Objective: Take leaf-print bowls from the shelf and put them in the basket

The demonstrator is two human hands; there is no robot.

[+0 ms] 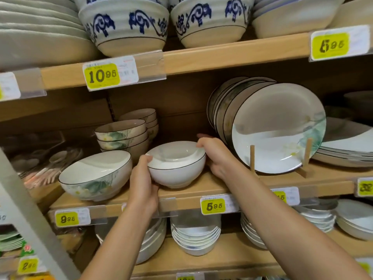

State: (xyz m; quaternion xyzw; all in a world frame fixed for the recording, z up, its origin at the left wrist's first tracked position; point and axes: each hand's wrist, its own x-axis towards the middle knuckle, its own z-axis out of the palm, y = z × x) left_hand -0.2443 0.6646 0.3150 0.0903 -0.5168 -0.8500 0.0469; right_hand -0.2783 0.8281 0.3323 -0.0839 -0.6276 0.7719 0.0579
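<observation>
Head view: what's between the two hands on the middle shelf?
A small dark-rimmed white bowl; the left hand and right hand grip its opposite sides, per the head view.

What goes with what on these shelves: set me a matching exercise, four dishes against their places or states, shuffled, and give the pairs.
Things
1. small white bowl
2. large leaf-print bowl
3. blue-patterned bowls
4. black-rimmed plate

Places or states
A. propped upright on a wooden stand
B. on the top shelf, above the 10.95 tag
C. gripped by the left hand and right hand
D. on the middle shelf, left of the held bowl

Pairs: 1-C, 2-D, 3-B, 4-A
</observation>
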